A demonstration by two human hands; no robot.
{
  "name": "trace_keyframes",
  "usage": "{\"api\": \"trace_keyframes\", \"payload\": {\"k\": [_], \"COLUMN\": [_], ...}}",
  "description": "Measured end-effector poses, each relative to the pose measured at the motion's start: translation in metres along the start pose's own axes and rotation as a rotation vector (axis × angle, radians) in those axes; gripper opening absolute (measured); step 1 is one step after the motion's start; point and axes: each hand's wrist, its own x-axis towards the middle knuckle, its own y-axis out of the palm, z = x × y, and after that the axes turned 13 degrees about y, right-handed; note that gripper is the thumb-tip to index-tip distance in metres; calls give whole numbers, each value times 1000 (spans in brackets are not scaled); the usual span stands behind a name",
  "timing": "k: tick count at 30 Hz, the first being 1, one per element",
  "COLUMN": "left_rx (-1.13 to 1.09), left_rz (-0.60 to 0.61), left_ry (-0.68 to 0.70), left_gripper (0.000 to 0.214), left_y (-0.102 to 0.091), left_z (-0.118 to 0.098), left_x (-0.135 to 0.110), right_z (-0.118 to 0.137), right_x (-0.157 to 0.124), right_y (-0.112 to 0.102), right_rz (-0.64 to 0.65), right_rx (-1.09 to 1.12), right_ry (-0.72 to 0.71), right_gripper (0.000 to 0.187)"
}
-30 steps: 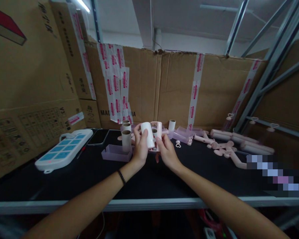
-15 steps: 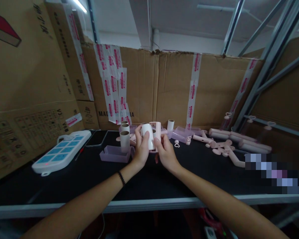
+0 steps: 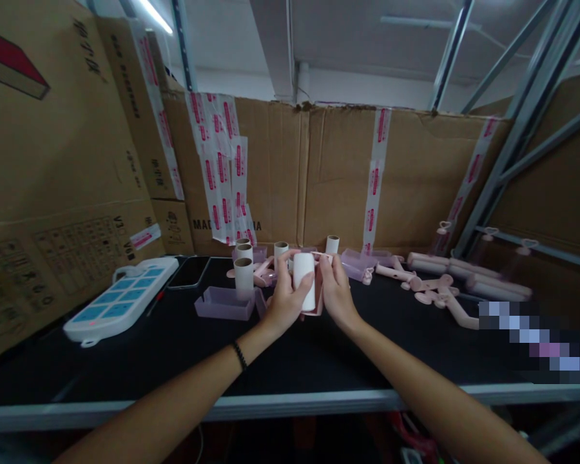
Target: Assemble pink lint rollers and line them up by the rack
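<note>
Above the black table my left hand (image 3: 286, 295) is closed around a smooth white cylinder (image 3: 304, 281), thumb pressed on its near side. Directly behind and right of the cylinder is a pale pink plastic casing (image 3: 318, 301), its edges showing above and below. My right hand (image 3: 337, 293) grips the casing from the right, fingers curled round its upper edge. The two pieces are close together; my fingers hide whether the cylinder sits inside the casing. To the left stand several cardboard-like tubes (image 3: 244, 278) by a translucent purple tray (image 3: 223, 304).
A white power strip (image 3: 120, 299) and a phone (image 3: 189, 272) lie at the left. On the right are pink plastic parts (image 3: 432, 287) and pink rollers (image 3: 497, 287). Purple trays (image 3: 360, 263) lie behind my hands. A cardboard wall (image 3: 338, 174) closes off the back; a metal edge (image 3: 290, 405) runs along the front.
Both hands have shifted slightly right and down with the pieces. The white cylinder has turned more upright and now covers more of the pink casing.
</note>
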Motion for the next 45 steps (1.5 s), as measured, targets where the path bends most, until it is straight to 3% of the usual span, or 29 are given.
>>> {"api": "trace_keyframes", "payload": {"k": [4, 10, 15, 23, 30, 45], "left_rx": [11, -3, -69, 79, 108, 29], "left_rz": [57, 117, 193, 324, 357, 453], "left_ry": [-11, 28, -65, -38, -1, -198], "left_gripper": [53, 47, 48, 49, 48, 60], "left_y": [-2, -5, -12, -19, -19, -21], "left_z": [-5, -9, -6, -5, -5, -6], "left_x": [2, 7, 9, 17, 17, 10], "right_z": [2, 7, 8, 6, 6, 5], "right_x": [3, 5, 11, 15, 13, 11], "right_y": [-2, -11, -19, -25, -26, -22], "right_rz": [26, 72, 97, 74, 53, 33], "right_rx": [71, 8, -43, -108, -133, -141], "right_ry": [-57, -128, -179, -291, -313, -276], "right_gripper": [31, 33, 32, 28, 27, 28]}}
